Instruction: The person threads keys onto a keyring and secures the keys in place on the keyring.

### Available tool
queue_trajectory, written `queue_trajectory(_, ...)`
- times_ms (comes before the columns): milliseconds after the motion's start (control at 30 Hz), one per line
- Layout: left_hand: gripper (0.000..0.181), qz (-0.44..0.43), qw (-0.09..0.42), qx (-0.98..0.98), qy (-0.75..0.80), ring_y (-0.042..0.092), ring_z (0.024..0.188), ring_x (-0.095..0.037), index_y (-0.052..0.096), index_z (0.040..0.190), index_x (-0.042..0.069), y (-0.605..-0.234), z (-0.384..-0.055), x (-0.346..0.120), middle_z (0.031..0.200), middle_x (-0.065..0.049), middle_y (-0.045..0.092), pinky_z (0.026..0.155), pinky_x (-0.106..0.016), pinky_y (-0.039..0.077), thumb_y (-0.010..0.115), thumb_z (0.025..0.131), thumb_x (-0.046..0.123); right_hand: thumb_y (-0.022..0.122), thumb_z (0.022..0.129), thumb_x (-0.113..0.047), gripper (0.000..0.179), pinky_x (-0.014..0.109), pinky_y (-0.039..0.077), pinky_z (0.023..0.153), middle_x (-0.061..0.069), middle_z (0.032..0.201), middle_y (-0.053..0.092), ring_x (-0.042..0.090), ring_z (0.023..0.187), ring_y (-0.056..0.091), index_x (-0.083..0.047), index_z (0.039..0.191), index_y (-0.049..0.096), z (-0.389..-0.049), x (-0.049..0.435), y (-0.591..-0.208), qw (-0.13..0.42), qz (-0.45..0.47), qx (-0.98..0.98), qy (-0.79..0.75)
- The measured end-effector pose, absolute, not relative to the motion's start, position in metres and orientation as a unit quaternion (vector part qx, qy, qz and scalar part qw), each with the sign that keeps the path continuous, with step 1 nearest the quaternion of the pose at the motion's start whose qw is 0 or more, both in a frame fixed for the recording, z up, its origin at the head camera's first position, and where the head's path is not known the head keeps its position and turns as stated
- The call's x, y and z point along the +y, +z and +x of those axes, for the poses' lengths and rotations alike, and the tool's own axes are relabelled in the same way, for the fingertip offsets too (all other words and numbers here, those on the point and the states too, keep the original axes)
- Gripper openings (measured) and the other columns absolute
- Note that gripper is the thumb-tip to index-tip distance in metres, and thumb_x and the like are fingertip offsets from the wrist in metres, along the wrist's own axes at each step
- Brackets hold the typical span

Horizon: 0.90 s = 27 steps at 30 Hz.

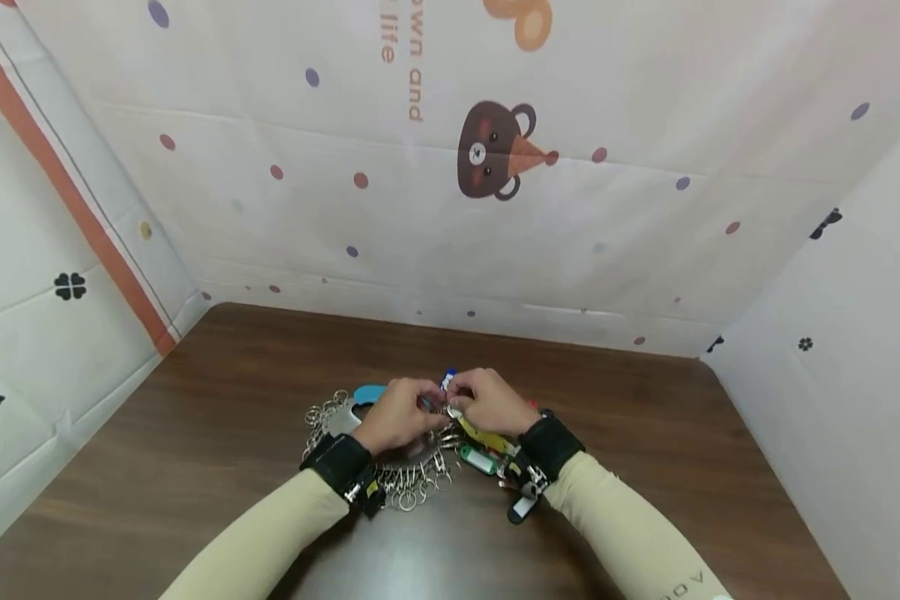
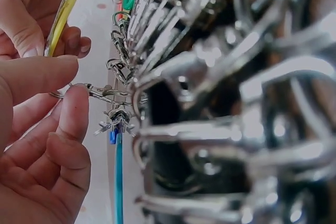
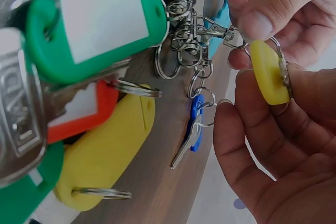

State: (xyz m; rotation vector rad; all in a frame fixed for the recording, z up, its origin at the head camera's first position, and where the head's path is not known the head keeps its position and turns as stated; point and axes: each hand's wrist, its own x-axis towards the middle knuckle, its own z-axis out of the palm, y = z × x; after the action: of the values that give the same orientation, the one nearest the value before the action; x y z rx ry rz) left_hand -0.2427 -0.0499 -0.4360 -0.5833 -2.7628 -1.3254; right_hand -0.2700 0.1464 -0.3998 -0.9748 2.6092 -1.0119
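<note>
Between the two hands is a yellow key tag [image 3: 268, 74] with a metal key [image 2: 54, 27] beside it. My right hand [image 1: 491, 404] pinches this tag and key between thumb and fingers, seen close in the right wrist view. Thumb and forefinger of my left hand [image 1: 401, 412] grip the split ring [image 3: 274, 41] at the tag's end, where a silver swivel clasp [image 3: 223, 34] meets it. That clasp belongs to a large key holder [image 1: 412, 479] hung all round with clasps and rings, lying under and beside the left hand.
A blue key tag [image 3: 197, 121] with a key hangs from a neighbouring clasp. Green [image 1: 478, 460], red [image 3: 84, 108] and yellow tags [image 3: 107, 150] bunch under the right wrist, near a black tag [image 1: 522, 509]. A blue flat piece [image 1: 369, 393] tops the holder. Patterned cloth [image 1: 420, 208] walls the brown table [image 1: 270, 358].
</note>
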Motion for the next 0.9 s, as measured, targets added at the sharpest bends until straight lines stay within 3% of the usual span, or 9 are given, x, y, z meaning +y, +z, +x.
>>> queue_trajectory(233,0.017,-0.185,0.016,-0.894,-0.407,0.07,0.08,-0.007,0.08,0.101,0.015,-0.4245,-0.25,-0.0533,0.093,0.002,0.079,0.074,-0.029,0.058,0.086,0.085,0.019,0.062,0.101,-0.002,0.018,0.021,0.04,0.059,0.0,0.075,0.059,0.009,0.064,0.049,-0.007,0.088,0.072,-0.2796,0.1427,-0.3907,0.082,-0.34,0.879,-0.324)
queue_trajectory(900,0.015,-0.187,0.01,-0.898,-0.399,0.068,0.079,-0.007,0.08,0.1,0.014,-0.4276,-0.2457,-0.0518,0.09,0.002,0.078,0.071,-0.027,0.057,0.085,0.086,0.019,0.062,0.101,-0.003,0.017,0.021,0.041,0.06,0.001,0.075,0.061,0.008,0.065,0.05,-0.006,0.089,0.073,-0.2737,0.1435,-0.3947,0.084,-0.34,0.878,-0.325)
